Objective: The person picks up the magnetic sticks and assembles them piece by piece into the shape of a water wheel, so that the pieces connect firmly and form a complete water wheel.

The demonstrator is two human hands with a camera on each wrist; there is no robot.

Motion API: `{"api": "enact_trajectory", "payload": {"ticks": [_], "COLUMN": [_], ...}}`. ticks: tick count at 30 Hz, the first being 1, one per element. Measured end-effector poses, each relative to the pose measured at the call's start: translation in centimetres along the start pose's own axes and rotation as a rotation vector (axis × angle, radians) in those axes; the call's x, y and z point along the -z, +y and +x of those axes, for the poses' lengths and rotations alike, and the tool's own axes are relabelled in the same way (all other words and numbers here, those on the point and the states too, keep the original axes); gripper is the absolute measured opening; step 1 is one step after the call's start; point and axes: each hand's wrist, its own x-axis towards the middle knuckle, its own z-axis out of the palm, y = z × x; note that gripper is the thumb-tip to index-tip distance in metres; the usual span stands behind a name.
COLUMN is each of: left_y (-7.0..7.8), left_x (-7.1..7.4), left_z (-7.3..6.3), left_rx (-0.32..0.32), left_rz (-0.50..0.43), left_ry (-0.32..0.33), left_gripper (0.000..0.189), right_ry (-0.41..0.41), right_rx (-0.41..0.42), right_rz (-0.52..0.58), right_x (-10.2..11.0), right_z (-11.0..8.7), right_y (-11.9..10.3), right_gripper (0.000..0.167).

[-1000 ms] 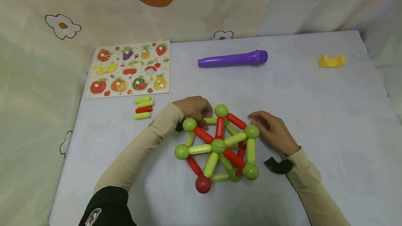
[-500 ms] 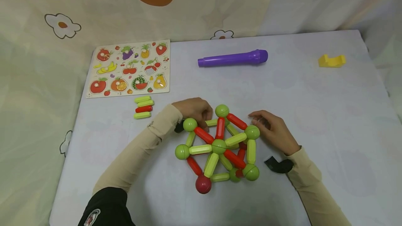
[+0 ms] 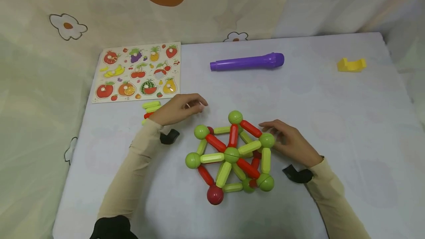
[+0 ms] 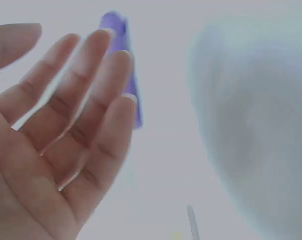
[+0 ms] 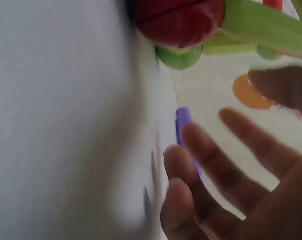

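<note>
A ball-and-stick building toy, built up from green and red balls joined by light green and red sticks, stands on the table. My left hand is beyond its upper left side, apart from it and holding nothing. In the left wrist view the fingers of that hand are spread and nearly straight. On the far right side of the toy is my right hand, its fingers loosely bent and nothing held. The right wrist view shows a red ball above those fingers. Whether the right fingertips touch the toy, I cannot tell.
Several loose sticks lie partly hidden behind the left wrist. A fruit puzzle board lies at the far left. Behind the toy are a purple toy microphone and, far right, a yellow block. A patterned cloth hangs at the back.
My left hand has left the toy's upper left side and moved up and left, uncovering a red ball there. The right hand has barely shifted. The toy stands in the same place.
</note>
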Motion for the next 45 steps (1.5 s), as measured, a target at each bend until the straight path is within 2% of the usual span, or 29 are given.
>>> {"api": "enact_trajectory", "payload": {"ticks": [2, 5, 7, 9, 11, 14, 17, 21, 25, 28, 32, 34, 37, 40, 42, 45], "left_y": [0.1, 0.0, -0.5, -1.5, -2.7, -4.4, -5.7, -6.6, -6.3, -5.5, -3.2, -1.3, 1.8, 4.5, 5.7, 6.7], "left_x": [0.3, 0.4, 0.3, 0.2, 0.0, -0.4, -0.8, -0.9, -1.2, -1.5, -1.2, -0.8, -0.4, -0.4, -0.6, -0.9], "left_z": [-2.3, -5.8, -8.0, -10.0, -11.5, -12.7, -12.5, -11.3, -10.4, -10.0, -8.9, -8.0, -6.3, -4.8, -3.9, -3.1], "left_rx": [0.01, 0.048, 0.086, 0.155, 0.236, 0.328, 0.356, 0.375, 0.38, 0.326, 0.19, 0.116, 0.007, -0.082, -0.1, -0.077], "left_rz": [-0.037, -0.002, 0.077, 0.18, 0.274, 0.358, 0.383, 0.422, 0.45, 0.409, 0.257, 0.164, 0.074, 0.039, 0.042, 0.056], "left_ry": [0.083, 0.204, 0.312, 0.41, 0.463, 0.478, 0.469, 0.45, 0.414, 0.427, 0.468, 0.448, 0.362, 0.244, 0.18, 0.116], "left_gripper": [0.026, 0.027, 0.025, 0.025, 0.026, 0.032, 0.038, 0.038, 0.03, 0.028, 0.026, 0.024, 0.02, 0.017, 0.016, 0.016], "right_ry": [-0.042, -0.076, -0.087, -0.099, -0.117, -0.154, -0.189, -0.219, -0.235, -0.235, -0.236, -0.235, -0.229, -0.222, -0.22, -0.223], "right_rx": [0.037, 0.066, 0.07, 0.065, 0.049, 0.01, -0.035, -0.075, -0.079, -0.077, -0.088, -0.089, -0.073, -0.04, -0.021, -0.006], "right_rz": [0.03, 0.068, 0.081, 0.093, 0.106, 0.137, 0.155, 0.193, 0.211, 0.184, 0.15, 0.145, 0.135, 0.119, 0.113, 0.111], "right_x": [0.0, 0.0, -0.1, -0.2, -0.3, -0.3, -0.3, -0.5, -0.7, -0.8, -0.8, -0.7, -0.7, -0.8, -0.8, -0.7], "right_z": [-0.1, -0.3, -0.5, -0.7, -0.9, -1.1, -1.3, -1.3, -1.2, -1.1, -1.1, -1.0, -1.0, -1.0, -0.9, -0.8], "right_y": [-0.4, -0.7, -0.7, -0.7, -0.7, -0.8, -0.9, -0.8, -0.8, -0.9, -1.0, -0.9, -0.7, -0.6, -0.6, -0.6], "right_gripper": [0.059, 0.059, 0.055, 0.05, 0.046, 0.043, 0.041, 0.039, 0.037, 0.036, 0.037, 0.038, 0.038, 0.036, 0.035, 0.035]}}
